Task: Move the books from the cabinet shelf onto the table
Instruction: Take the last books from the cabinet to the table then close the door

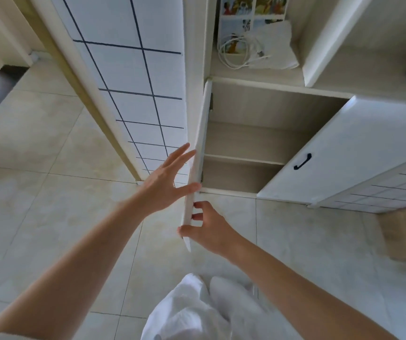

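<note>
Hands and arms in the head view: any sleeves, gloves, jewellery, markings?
Both forearms are bare from wrist to the frame's lower edge; no sleeves reach them. The left hand and right hand wear no gloves, and no rings, watch or bands show. The right hand's fingernails look painted dark red. White clothing hangs below, between the arms.

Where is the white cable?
In the head view the coiled white cable lies at the top, right of centre, in the open shelf above the open cabinet, beside a folded white cloth and in front of a picture book.
</note>
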A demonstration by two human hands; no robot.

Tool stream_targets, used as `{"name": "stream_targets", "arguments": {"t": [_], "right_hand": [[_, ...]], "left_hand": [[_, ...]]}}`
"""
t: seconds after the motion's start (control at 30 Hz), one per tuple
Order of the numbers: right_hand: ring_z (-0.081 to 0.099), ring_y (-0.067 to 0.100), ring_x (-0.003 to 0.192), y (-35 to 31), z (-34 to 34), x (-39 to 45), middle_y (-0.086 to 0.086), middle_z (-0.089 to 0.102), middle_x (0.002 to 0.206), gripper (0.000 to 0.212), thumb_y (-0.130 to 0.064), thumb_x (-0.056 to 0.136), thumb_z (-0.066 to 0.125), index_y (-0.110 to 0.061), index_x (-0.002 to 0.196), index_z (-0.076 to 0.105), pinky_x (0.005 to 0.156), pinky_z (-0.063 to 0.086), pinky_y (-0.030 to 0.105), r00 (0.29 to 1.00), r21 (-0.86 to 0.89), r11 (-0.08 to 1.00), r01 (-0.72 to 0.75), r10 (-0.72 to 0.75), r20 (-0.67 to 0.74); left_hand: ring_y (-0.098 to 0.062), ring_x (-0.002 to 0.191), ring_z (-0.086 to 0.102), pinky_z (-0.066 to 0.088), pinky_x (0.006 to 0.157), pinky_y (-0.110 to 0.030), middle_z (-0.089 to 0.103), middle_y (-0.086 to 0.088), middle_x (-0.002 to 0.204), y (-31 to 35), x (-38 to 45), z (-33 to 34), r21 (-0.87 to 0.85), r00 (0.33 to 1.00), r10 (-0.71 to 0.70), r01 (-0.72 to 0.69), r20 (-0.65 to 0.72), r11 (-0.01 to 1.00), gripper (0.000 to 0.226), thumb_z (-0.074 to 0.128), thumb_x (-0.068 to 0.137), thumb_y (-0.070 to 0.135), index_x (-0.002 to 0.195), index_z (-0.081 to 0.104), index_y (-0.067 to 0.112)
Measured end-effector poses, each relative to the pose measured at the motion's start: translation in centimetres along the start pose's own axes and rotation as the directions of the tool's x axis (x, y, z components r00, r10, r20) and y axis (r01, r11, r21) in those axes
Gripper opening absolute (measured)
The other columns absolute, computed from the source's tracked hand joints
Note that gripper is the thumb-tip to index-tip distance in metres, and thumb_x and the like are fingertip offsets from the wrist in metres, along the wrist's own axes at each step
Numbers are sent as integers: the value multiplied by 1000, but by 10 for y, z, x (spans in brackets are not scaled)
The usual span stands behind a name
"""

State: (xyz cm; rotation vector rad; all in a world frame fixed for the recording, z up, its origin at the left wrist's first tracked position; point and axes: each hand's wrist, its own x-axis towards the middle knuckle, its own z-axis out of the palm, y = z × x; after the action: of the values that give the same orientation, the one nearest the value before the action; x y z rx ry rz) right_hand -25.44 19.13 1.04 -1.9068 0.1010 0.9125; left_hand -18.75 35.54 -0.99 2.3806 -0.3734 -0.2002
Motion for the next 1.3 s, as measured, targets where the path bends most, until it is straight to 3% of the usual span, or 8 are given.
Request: {"name": "stream_targets", "arguments": {"t": [0.17,0.47,0.73,0.9,1.0,1.13,1.23,1.3], "right_hand": [[54,3,111,22,-32,-10,-13,54,126,66,-38,74,71,-33,131,39,79,43,19,999,16,999,-44,44,-10],[57,4,111,53,-111,-27,-15,60,119,60,-27,71,69,-37,126,47,99,49,36,996,19,996,-84,83,38],[56,-4,113,77,-217,-32,-19,64,122,68,-35,71,68,-50,133,44,86,43,21,978,-52,998,-36,46,202],[58,-8,108,89,-301,-18,-17,63,124,56,-13,90,60,-45,133,46,78,45,10,971,-131,991,11,21,240],[61,-10,92,92,-351,-4,-9,67,116,45,-7,93,55,-28,133,54,74,43,5,978,-212,975,69,-25,205],[65,17,101,93,-402,19,13,68,114,29,-14,93,54,-22,119,64,90,48,34,992,-325,940,99,-70,101],[61,24,85,91,-416,28,7,67,94,21,-15,93,49,-21,106,65,72,45,34,993,-400,910,105,-118,-9],[59,19,91,92,-414,32,2,65,103,31,-11,94,46,-23,120,60,76,45,31,967,-453,883,125,-211,-145]], "left_hand": [[-10,149,13,30,114,-40,28,9,157,11,25,21,176,975,212,-197,-73,964,73,46,85,65,145,41,23],[-13,148,18,22,120,-42,43,0,150,47,65,65,231,942,324,-297,-86,926,61,42,92,57,137,52,18],[-14,149,16,15,120,-49,43,3,150,82,105,103,293,934,325,-273,-146,916,62,40,94,60,139,49,20],[-21,145,28,20,119,-51,50,-1,145,107,148,129,362,909,357,-264,-218,894,65,43,93,60,139,51,14],[-23,143,34,22,118,-50,52,-2,143,122,179,143,410,905,343,-221,-253,885,64,45,93,58,139,51,14],[-25,138,41,27,116,-49,55,-5,140,138,215,157,485,894,328,-151,-304,861,58,47,95,51,137,53,11],[-27,135,45,31,115,-49,56,-7,139,144,233,165,544,875,333,-99,-352,833,54,47,97,46,135,55,9],[-27,135,46,32,114,-49,54,-8,140,146,244,169,561,863,330,-67,-383,825,51,50,97,43,135,55,9]]}}
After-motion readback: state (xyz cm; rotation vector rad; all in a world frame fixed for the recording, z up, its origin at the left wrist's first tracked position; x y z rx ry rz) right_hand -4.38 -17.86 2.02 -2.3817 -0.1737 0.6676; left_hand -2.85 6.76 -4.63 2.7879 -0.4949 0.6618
